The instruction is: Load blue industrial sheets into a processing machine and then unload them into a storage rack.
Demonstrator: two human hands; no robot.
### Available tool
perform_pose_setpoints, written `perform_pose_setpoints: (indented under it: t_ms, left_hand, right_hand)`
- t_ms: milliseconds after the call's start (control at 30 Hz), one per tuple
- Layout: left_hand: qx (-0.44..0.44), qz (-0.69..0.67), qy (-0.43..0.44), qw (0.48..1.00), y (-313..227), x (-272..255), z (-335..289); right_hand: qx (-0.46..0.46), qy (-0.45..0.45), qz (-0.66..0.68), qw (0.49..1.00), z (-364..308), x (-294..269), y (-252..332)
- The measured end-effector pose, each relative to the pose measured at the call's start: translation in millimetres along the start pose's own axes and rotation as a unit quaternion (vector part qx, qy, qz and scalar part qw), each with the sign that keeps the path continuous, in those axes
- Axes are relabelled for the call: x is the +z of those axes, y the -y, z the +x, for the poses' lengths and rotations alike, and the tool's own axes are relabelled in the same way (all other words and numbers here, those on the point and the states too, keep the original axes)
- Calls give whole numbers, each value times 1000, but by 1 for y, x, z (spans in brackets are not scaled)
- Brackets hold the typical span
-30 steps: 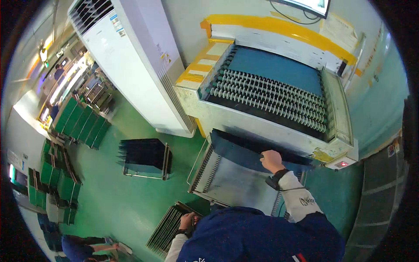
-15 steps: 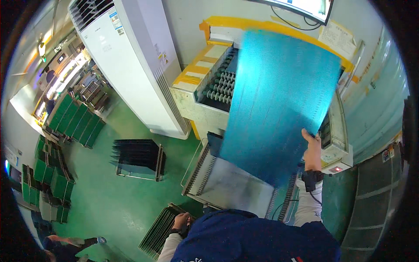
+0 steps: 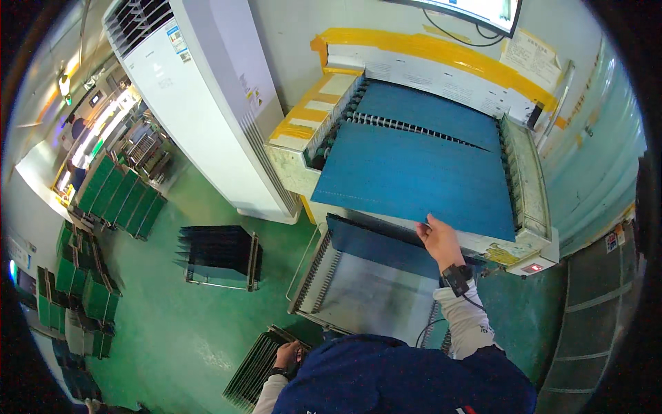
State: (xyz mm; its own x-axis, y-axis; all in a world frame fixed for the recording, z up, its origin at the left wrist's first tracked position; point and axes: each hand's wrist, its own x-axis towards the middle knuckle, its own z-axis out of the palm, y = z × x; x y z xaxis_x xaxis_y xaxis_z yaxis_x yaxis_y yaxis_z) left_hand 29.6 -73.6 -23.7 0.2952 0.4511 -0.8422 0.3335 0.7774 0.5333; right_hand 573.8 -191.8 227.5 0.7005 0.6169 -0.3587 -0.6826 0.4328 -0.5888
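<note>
A blue panel (image 3: 420,179) lies nearly flat on the roller machine, its near edge jutting over the front. My right hand (image 3: 441,244) is at that edge, thumb on the upper face and the other fingers partly hidden, pinching it. Farther back on the rollers rests a second blue panel (image 3: 427,114). Low in the view, my left hand (image 3: 287,354) is closed beside a slotted rack (image 3: 258,366) of thin dark panels; what its fingers grip, if anything, is hidden.
In front of the roller machine (image 3: 293,165) stands a wide rack (image 3: 372,300) with dark blue panels at its far end. Another rack of dark panels (image 3: 217,255) is on the floor at left. A tall white air conditioner (image 3: 200,103) stands behind it, and a screen (image 3: 476,14) hangs above.
The blue panel, raised and tilted before, has come down onto the rollers, uncovering the second panel behind. My right hand has shifted left with its near edge. My left hand has barely moved.
</note>
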Motion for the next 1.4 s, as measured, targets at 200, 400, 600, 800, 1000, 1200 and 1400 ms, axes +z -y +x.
perform_pose_setpoints:
  t_ms: [200, 400, 600, 800, 1000, 1200, 1400]
  left_hand:
    - [16, 37, -24, 999, -10, 17, -24]
    - [11, -29, 4, 1000, -5, 15, -22]
    - [1, -14, -23, 1000, -13, 22, -25]
    - [17, 11, -4, 1000, -14, 18, -26]
    - [21, 18, -25, 999, -21, 29, -35]
    - [77, 109, 3, 991, -26, 29, -43]
    - [83, 152, -31, 984, -48, 50, -71]
  right_hand:
    - [30, -12, -53, 998, 18, -13, -7]
    - [59, 16, -111, 992, 28, -11, -11]
    - [34, 4, -97, 995, 36, -8, -12]
    - [42, 8, -83, 996, 46, -9, -9]
    - [41, 8, -93, 995, 43, -4, -6]
    - [52, 14, -70, 996, 46, -4, -6]
    - [41, 4, -65, 997, 39, 5, -5]
